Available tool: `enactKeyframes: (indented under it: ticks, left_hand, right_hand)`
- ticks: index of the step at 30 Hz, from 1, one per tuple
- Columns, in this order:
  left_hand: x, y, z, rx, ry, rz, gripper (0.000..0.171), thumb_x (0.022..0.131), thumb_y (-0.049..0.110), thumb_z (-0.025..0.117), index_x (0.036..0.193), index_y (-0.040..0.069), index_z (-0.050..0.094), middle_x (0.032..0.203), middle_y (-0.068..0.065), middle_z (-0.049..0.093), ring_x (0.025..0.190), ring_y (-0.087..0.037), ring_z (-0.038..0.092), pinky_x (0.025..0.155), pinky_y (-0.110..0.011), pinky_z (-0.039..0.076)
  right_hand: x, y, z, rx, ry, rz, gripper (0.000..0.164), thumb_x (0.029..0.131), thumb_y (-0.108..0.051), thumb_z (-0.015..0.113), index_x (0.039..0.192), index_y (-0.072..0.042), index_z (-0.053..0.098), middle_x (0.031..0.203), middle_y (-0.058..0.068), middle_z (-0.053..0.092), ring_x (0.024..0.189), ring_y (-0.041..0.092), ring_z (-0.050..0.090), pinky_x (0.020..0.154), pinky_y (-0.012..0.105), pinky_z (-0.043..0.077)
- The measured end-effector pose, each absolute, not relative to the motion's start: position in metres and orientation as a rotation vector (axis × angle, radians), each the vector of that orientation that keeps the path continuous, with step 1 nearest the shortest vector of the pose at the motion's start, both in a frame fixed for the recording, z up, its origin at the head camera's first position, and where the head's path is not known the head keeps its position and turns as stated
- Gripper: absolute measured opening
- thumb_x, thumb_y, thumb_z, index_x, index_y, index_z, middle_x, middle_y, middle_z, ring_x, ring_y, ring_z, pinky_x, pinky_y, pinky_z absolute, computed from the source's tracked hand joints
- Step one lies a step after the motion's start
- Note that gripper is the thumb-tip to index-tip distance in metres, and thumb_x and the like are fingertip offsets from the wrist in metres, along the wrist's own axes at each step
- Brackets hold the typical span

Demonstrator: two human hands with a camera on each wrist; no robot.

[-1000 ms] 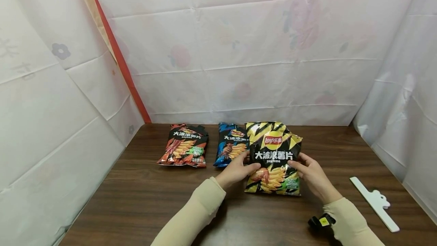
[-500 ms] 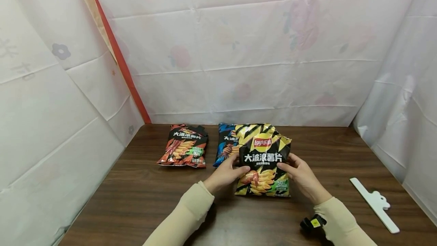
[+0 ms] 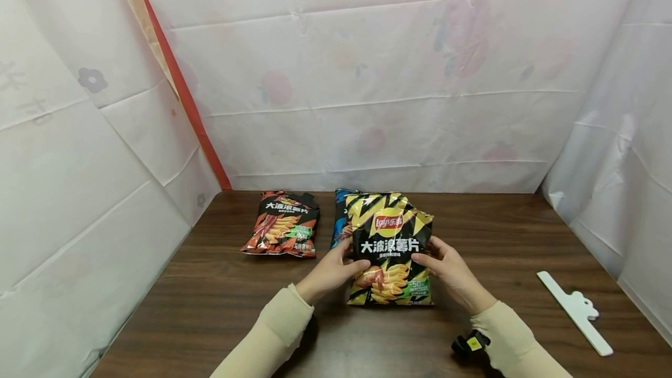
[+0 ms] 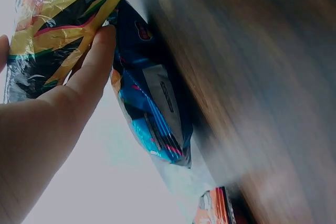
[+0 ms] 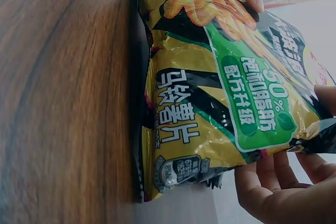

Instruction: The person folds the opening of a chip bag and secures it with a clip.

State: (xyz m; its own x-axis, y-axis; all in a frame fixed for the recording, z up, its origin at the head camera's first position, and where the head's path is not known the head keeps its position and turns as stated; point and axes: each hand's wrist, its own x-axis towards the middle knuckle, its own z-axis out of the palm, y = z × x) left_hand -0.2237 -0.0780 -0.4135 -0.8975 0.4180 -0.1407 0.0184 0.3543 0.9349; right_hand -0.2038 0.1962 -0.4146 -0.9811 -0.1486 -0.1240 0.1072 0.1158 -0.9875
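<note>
Head view first: both hands have hold of a glossy yellow-and-black foil Lay's chip bag (image 3: 389, 252), standing upright over the near-middle of the dark brown wood-grain bench (image 3: 199, 308). The left hand (image 3: 331, 270) grips its left side and the right hand (image 3: 457, 273) its right side, each with the thumb on the front and the other fingers curled behind, so they're only as far open as the bag is thick. Its top right corner slants down with a ragged edge.

Partly hidden behind it is a blue-and-black foil chip bag (image 3: 342, 214), and off to the left, well apart, a red-and-black foil chip bag (image 3: 280, 224) lies face up. A flat white clip with a wavy-edged grip (image 3: 574, 311) lies over on the right. Both arms wear cream sleeves (image 3: 273, 331), and there's a black wrist strap (image 3: 469, 343) on the right one

Left wrist cam is tilted: one finger of the left hand lies along the yellow bag's side, the blue bag sits just beyond it, and a bit of the red one pokes in at the bottom.

Right wrist cam: you get the yellow bag's lower front with its green panel, right-hand fingers behind the edge, and the left thumb on the front up top. Can't tell if its bottom touches the bench
</note>
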Motion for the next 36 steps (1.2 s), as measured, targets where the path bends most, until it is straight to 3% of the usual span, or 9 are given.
enactKeyframes:
  ticks: [6, 13, 17, 24, 30, 33, 36]
  left_hand:
    - [-0.219, -0.090, -0.413, 0.405, 2.293, 1.548, 0.087, 0.093, 0.041, 0.066, 0.155, 0.000, 0.020, 0.155, -0.025, 0.031, 0.138, -0.041, 0.040, 0.106, -0.054, 0.041]
    - [-0.217, -0.102, -0.412, 0.408, 2.316, 1.501, 0.087, 0.093, 0.044, 0.066, 0.155, 0.002, 0.022, 0.154, -0.024, 0.034, 0.137, -0.042, 0.041, 0.107, -0.056, 0.039]
    - [-0.215, -0.106, -0.410, 0.379, 2.347, 1.468, 0.089, 0.092, 0.043, 0.066, 0.155, -0.002, 0.020, 0.154, -0.028, 0.032, 0.139, -0.044, 0.038, 0.109, -0.058, 0.036]
    - [-0.211, -0.108, -0.407, 0.363, 2.329, 1.511, 0.087, 0.093, 0.036, 0.067, 0.154, -0.004, 0.019, 0.154, -0.029, 0.031, 0.139, -0.044, 0.038, 0.109, -0.056, 0.037]
    - [-0.212, -0.109, -0.408, 0.381, 2.297, 1.531, 0.086, 0.094, 0.035, 0.067, 0.154, -0.004, 0.019, 0.155, -0.029, 0.029, 0.140, -0.044, 0.036, 0.111, -0.055, 0.036]
    - [-0.212, -0.110, -0.407, 0.382, 2.290, 1.531, 0.085, 0.094, 0.035, 0.067, 0.154, -0.004, 0.020, 0.155, -0.029, 0.028, 0.141, -0.044, 0.035, 0.111, -0.055, 0.035]
    - [-0.211, -0.110, -0.406, 0.386, 2.292, 1.525, 0.085, 0.094, 0.035, 0.067, 0.153, -0.004, 0.020, 0.154, -0.030, 0.029, 0.140, -0.044, 0.035, 0.111, -0.056, 0.035]
  right_hand:
    - [-0.204, 0.189, -0.416, -0.076, 2.206, -1.931, 0.054, 0.094, -0.023, 0.066, 0.138, 0.000, 0.044, 0.110, 0.005, 0.057, 0.091, 0.013, 0.054, 0.074, 0.027, 0.048]
    - [-0.206, 0.181, -0.420, -0.111, 2.228, -1.916, 0.045, 0.093, -0.021, 0.068, 0.128, 0.000, 0.050, 0.099, 0.004, 0.053, 0.077, 0.013, 0.047, 0.067, 0.028, 0.042]
    - [-0.206, 0.178, -0.422, -0.120, 2.225, -1.910, 0.051, 0.093, -0.022, 0.067, 0.135, 0.000, 0.049, 0.107, 0.007, 0.057, 0.082, 0.012, 0.051, 0.069, 0.028, 0.045]
    - [-0.208, 0.183, -0.414, -0.134, 2.252, -1.920, 0.051, 0.097, -0.024, 0.062, 0.138, 0.003, 0.048, 0.111, 0.009, 0.060, 0.095, 0.007, 0.060, 0.085, 0.031, 0.054]
    - [-0.212, 0.187, -0.400, -0.086, 2.240, -1.985, 0.056, 0.100, -0.027, 0.057, 0.145, 0.003, 0.042, 0.136, 0.023, 0.052, 0.095, -0.001, 0.063, 0.098, 0.038, 0.051]
    - [-0.214, 0.188, -0.395, -0.056, 2.220, -2.052, 0.055, 0.101, -0.027, 0.057, 0.144, 0.004, 0.042, 0.135, 0.021, 0.054, 0.094, -0.001, 0.064, 0.098, 0.035, 0.051]
    - [-0.217, 0.187, -0.395, -0.046, 2.215, -2.100, 0.052, 0.100, -0.026, 0.059, 0.140, 0.006, 0.047, 0.122, 0.009, 0.062, 0.094, -0.001, 0.064, 0.095, 0.034, 0.053]
